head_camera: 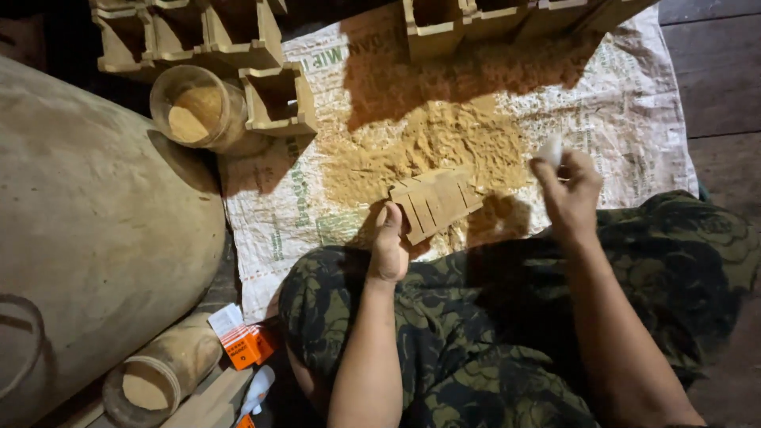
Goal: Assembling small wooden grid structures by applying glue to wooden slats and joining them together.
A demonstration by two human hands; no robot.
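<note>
My left hand grips the slotted wooden block at the frame's centre, over the sawdust-strewn woven sack. My right hand, centre right, pinches a small white piece in its fingertips, just beside the block.

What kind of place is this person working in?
Probably a small, informal woodworking spot on the floor. The left hand holds a slotted wooden piece over a heap of sawdust on a woven sack sheet, and square wooden boxes stand close by.
</note>
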